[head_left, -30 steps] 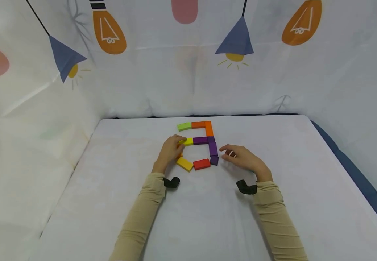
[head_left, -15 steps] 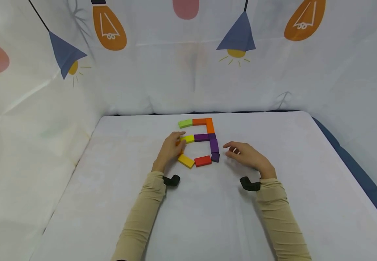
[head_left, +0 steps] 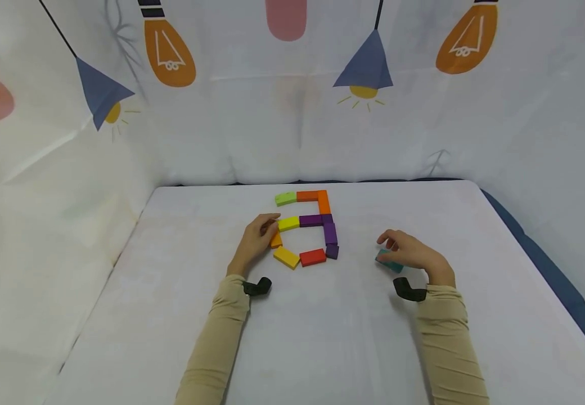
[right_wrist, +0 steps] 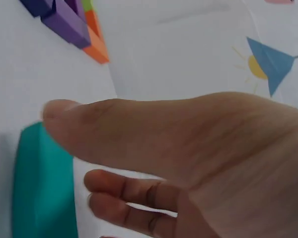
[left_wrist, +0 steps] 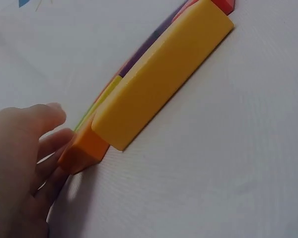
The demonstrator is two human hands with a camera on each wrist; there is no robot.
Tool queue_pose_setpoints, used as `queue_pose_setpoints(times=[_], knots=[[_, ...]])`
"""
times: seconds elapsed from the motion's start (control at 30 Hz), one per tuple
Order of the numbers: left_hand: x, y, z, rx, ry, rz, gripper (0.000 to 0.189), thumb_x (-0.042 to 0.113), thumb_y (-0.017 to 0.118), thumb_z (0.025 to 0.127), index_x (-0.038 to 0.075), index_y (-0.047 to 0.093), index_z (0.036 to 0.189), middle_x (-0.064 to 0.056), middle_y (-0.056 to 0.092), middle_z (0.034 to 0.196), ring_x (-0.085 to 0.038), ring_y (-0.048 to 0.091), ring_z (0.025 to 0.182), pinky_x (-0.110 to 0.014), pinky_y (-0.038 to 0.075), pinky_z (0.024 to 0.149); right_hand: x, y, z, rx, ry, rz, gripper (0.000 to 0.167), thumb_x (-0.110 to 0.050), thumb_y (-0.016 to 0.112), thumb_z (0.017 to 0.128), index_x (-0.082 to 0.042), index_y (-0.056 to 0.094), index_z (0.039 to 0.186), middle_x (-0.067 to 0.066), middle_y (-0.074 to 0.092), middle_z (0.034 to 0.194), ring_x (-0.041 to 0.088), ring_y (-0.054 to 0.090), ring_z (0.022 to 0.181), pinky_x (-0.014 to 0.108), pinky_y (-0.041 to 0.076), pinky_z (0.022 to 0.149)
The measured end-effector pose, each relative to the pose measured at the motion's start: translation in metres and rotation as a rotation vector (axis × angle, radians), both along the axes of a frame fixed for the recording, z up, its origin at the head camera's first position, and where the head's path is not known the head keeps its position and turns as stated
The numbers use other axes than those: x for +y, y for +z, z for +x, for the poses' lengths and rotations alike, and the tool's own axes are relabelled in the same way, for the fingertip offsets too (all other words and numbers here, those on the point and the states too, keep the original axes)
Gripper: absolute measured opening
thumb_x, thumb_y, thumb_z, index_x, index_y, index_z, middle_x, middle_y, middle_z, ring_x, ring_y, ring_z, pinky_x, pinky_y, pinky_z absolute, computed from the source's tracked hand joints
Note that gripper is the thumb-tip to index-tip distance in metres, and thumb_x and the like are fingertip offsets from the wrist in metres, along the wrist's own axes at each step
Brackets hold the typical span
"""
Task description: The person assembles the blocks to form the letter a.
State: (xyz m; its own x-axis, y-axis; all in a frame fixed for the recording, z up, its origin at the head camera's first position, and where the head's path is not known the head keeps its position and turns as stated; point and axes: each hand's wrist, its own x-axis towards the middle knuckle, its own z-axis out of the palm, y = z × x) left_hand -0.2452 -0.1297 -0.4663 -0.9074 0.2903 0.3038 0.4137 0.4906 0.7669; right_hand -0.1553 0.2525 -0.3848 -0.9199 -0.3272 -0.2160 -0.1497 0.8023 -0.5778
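My left hand (head_left: pixel 256 239) rests at the left side of the block figure, fingertips right at an orange block (left_wrist: pixel 84 151). In the left wrist view, the thumb stands apart from that block, and a yellow-orange block (left_wrist: pixel 164 74) lies beside it. To the right of the figure, my right hand (head_left: pixel 410 250) hovers over a teal block (head_left: pixel 394 265). The right wrist view shows the thumb overlapping one end of the teal block (right_wrist: pixel 42 183), with the other visible fingers bent and apart from it.
The figure on the white table (head_left: pixel 323 337) includes a lime block (head_left: pixel 286 198), a yellow block (head_left: pixel 289 223), a red block (head_left: pixel 313 257), and several purple and orange blocks. A printed white curtain (head_left: pixel 252 129) hangs behind the table.
My right hand has moved right, away from the purple blocks, and a teal block now shows beneath it. My left hand has shifted slightly left, uncovering more of the orange block.
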Motion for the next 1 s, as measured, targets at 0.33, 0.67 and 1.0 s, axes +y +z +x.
queue_pose_setpoints(times=[0.33,0.67,1.0], knots=[[-0.001,-0.001,0.001,-0.011,-0.019,-0.094,0.028,0.019,0.054,0.096,0.017,0.06,0.124,-0.002,0.058,0.126,-0.018,0.053,0.116,-0.038,0.042,0.105,0.011,-0.008,-0.001,-0.115,-0.009,-0.008,0.042,-0.024,0.07,0.084,-0.002,0.051,0.114,0.02,0.057,0.112,0.031,0.054,0.103,0.045,0.046,0.088],[0.001,-0.001,-0.001,0.014,-0.035,-0.115,0.027,0.017,0.055,0.096,0.013,0.062,0.122,-0.004,0.058,0.126,-0.021,0.052,0.121,-0.04,0.04,0.107,0.006,-0.012,-0.005,-0.09,-0.004,-0.014,0.038,-0.022,0.069,0.084,-0.004,0.052,0.114,0.018,0.058,0.111,0.028,0.054,0.101,0.041,0.047,0.085],[0.002,-0.003,-0.002,0.017,-0.035,-0.118,0.028,0.017,0.055,0.096,0.013,0.062,0.123,-0.004,0.057,0.128,-0.021,0.051,0.124,-0.039,0.039,0.107,-0.004,-0.013,-0.008,-0.034,0.017,-0.032,0.038,-0.02,0.07,0.084,-0.004,0.053,0.114,0.015,0.058,0.109,0.028,0.053,0.1,0.043,0.046,0.087]])
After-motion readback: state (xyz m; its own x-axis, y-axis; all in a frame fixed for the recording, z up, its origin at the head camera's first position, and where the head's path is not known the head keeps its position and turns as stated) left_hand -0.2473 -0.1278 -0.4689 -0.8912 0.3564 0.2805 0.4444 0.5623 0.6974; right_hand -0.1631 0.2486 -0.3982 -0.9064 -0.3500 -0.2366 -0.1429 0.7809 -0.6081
